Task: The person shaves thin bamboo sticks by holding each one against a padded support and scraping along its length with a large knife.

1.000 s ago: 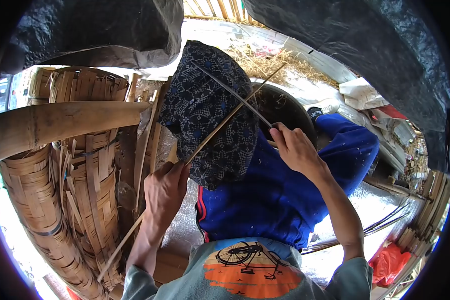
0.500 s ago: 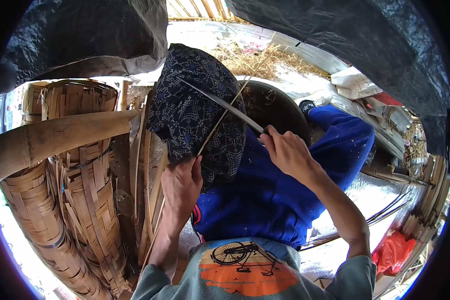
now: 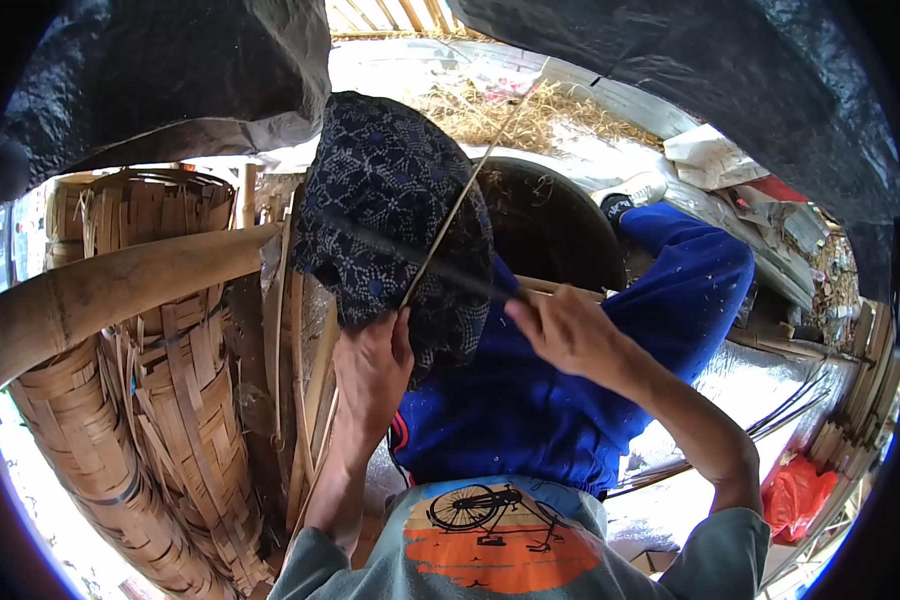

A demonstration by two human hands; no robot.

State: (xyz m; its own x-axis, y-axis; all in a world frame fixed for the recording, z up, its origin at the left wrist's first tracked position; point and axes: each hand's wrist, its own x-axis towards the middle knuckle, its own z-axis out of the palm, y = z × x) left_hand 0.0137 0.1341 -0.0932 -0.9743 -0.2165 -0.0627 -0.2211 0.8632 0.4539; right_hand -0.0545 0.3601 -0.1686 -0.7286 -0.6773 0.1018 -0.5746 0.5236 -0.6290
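A thin bamboo strip [image 3: 457, 203] runs up and to the right from my left hand [image 3: 372, 362], whose fingers are closed on it. It lies over a dark blue patterned cloth [image 3: 370, 165] spread on my leg. My right hand [image 3: 568, 335] is closed round the grip end of a long knife [image 3: 410, 253]. Blurred by motion, the blade crosses the cloth and the strip, pointing up and to the left. Whether blade and strip touch cannot be told.
Tall woven bamboo baskets [image 3: 80, 430] stand at the left, with a thick bamboo pole [image 3: 130, 285] across them. A round dark basin [image 3: 550, 225] sits beyond my lap. Black sheeting [image 3: 710, 110] hangs above. A red plastic bag [image 3: 798, 497] lies at the right.
Over the last second my left hand has shifted right and the strip stands steeper. Since half a second ago, my right hand and the knife have moved slightly downward.
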